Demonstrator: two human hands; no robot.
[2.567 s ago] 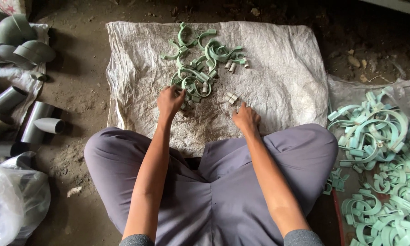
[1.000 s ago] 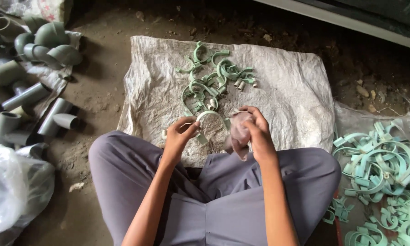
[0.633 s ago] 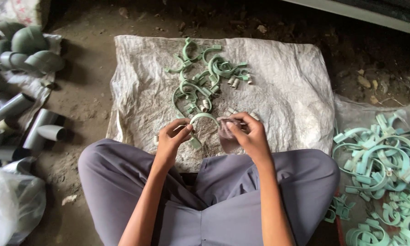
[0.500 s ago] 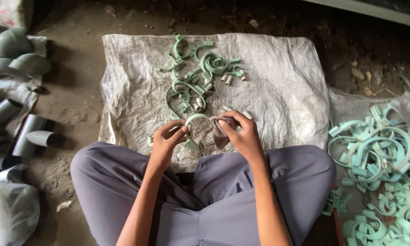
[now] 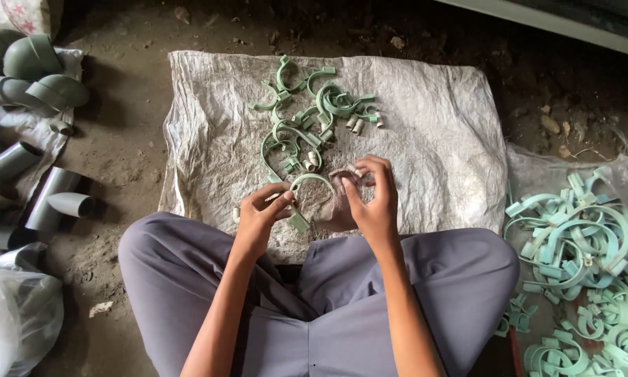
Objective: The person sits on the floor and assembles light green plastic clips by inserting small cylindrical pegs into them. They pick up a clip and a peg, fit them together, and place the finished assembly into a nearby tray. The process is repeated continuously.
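A pale green curved pipe clamp (image 5: 312, 183) sits between both hands, just above the person's lap, arched like a horseshoe with its open side down. The left hand (image 5: 261, 213) pinches the clamp's left leg, thumb and fingers (image 5: 284, 198) closed on it near the square foot at the end. The right hand (image 5: 371, 202) has the other end, its fingers (image 5: 370, 165) curled round together on the clamp's right leg; what else sits in that palm I cannot tell.

At twelve o'clock from the clamp, close by, lies a loose pile of green clamps (image 5: 307, 119), tangled, with a few small pale cylindrical pieces (image 5: 356, 126) at its right edge. All of it rests on a grey-white woven sack (image 5: 433, 126) spread flat on the dirt floor (image 5: 132, 139). The person sits cross-legged in grey trousers (image 5: 328, 307), knees wide, the sack's near edge touching them.

Over at three to four o'clock, well apart, there is a big heap of the same green clamps (image 5: 579, 244) on a second sack (image 5: 537, 164). At nine to ten o'clock, grey pipe fittings (image 5: 41, 202) lie about, with grey elbow bends (image 5: 41, 77) stacked at the top left corner. At seven o'clock, a clear plastic bag (image 5: 13, 321) slumps on the floor.
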